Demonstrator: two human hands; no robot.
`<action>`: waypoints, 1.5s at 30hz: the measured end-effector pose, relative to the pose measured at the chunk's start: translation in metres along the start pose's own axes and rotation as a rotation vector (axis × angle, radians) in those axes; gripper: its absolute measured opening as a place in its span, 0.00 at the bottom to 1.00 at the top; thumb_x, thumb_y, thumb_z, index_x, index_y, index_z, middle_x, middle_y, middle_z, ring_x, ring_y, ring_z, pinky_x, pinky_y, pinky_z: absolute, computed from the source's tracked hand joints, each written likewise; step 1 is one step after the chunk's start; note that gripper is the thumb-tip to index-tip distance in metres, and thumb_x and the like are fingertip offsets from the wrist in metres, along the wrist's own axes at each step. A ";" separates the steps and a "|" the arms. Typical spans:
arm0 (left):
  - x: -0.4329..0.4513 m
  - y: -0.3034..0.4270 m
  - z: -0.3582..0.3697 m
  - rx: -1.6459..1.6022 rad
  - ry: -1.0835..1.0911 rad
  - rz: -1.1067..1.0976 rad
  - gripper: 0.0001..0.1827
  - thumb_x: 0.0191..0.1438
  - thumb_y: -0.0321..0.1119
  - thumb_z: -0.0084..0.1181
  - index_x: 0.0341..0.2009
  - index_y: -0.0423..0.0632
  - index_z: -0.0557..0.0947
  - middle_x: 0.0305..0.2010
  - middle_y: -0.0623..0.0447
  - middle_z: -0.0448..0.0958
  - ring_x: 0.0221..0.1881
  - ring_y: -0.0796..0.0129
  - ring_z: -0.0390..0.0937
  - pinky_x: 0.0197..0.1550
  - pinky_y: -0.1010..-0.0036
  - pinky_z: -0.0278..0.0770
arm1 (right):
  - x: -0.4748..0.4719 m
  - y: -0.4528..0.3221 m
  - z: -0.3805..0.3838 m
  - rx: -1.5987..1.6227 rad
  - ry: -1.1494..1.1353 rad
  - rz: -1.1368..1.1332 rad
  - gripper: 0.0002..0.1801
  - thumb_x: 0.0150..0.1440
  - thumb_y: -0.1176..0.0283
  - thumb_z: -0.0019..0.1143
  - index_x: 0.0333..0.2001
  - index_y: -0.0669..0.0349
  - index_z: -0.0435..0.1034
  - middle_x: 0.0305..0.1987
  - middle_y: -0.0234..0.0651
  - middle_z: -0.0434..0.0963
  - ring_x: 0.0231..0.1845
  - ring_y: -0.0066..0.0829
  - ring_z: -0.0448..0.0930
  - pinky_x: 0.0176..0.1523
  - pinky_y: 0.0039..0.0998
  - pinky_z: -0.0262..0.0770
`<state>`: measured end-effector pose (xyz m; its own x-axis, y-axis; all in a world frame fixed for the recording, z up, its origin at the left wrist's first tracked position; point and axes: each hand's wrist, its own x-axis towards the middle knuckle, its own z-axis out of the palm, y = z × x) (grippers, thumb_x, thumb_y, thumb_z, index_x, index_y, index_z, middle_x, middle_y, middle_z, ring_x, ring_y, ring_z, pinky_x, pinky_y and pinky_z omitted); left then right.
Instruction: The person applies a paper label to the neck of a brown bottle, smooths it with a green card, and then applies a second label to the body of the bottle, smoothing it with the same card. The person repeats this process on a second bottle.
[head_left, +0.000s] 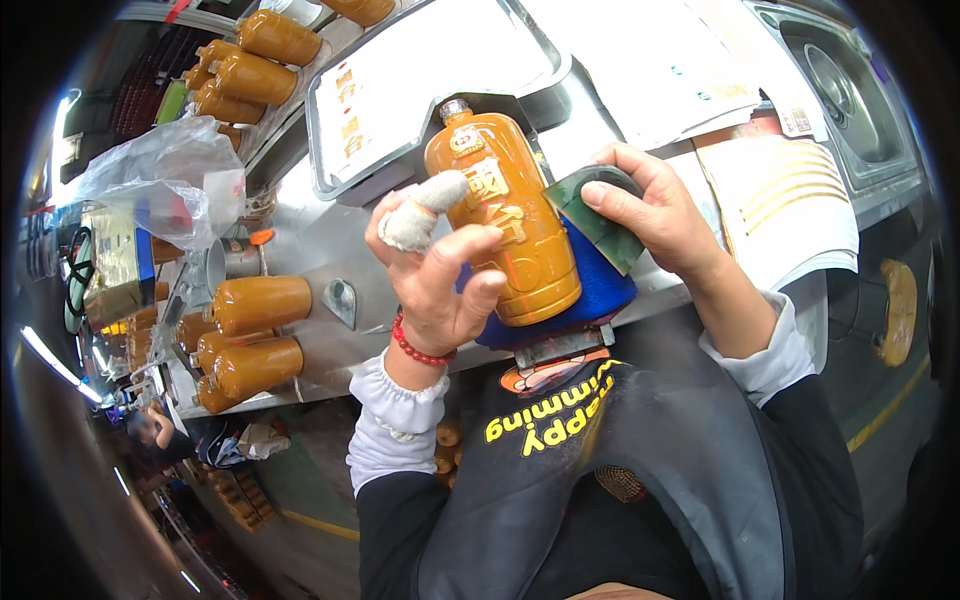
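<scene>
An amber-brown glazed bottle (536, 262) with raised characters and an emblem lies on a blue cloth pad (600, 277) in front of me. My left hand (442, 277) is over the bottle's left side, its fingers spread and curved, a grey-white cloth cover on one finger; whether its fingertips touch the bottle is unclear. My right hand (652, 214) grips a dark green flat scraper (600, 217) between thumb and fingers, its edge close to the bottle's right side.
Beyond the bottle stands a metal-rimmed tray (322, 150) holding white sheets with characters. More brown bottles (259, 367) lie at left, near a small grey scraper (340, 301). Papers with gold stripes (787, 195) and a steel sink (892, 161) are at right. Another person (161, 435) is far left.
</scene>
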<state>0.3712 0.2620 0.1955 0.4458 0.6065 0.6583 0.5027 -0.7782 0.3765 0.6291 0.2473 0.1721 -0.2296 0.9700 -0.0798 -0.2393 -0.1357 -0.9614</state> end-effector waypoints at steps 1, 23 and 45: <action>0.008 0.001 0.000 -0.029 0.004 0.004 0.16 0.61 0.49 0.57 0.40 0.51 0.85 0.58 0.41 0.74 0.60 0.46 0.61 0.66 0.53 0.58 | 0.001 -0.002 0.001 -0.011 -0.016 -0.012 0.10 0.63 0.68 0.60 0.44 0.62 0.72 0.37 0.25 0.77 0.39 0.12 0.75 0.44 0.17 0.73; 0.073 0.010 -0.003 0.132 -0.459 0.030 0.14 0.39 0.22 0.56 0.33 0.52 0.81 0.60 0.50 0.73 0.63 0.48 0.64 0.65 0.54 0.54 | 0.000 -0.008 -0.008 -0.252 -0.036 -0.119 0.09 0.62 0.70 0.59 0.42 0.64 0.73 0.38 0.25 0.77 0.42 0.14 0.73 0.47 0.20 0.72; 0.078 0.022 -0.001 0.257 -0.456 0.125 0.13 0.43 0.24 0.56 0.36 0.52 0.81 0.61 0.48 0.73 0.63 0.48 0.64 0.66 0.53 0.53 | -0.003 -0.011 -0.009 -0.192 -0.060 -0.064 0.10 0.62 0.68 0.59 0.42 0.63 0.73 0.37 0.26 0.77 0.40 0.13 0.74 0.44 0.19 0.74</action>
<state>0.4161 0.2922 0.2552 0.7616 0.5657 0.3162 0.5648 -0.8186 0.1043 0.6413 0.2483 0.1808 -0.2774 0.9607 -0.0068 -0.0718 -0.0278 -0.9970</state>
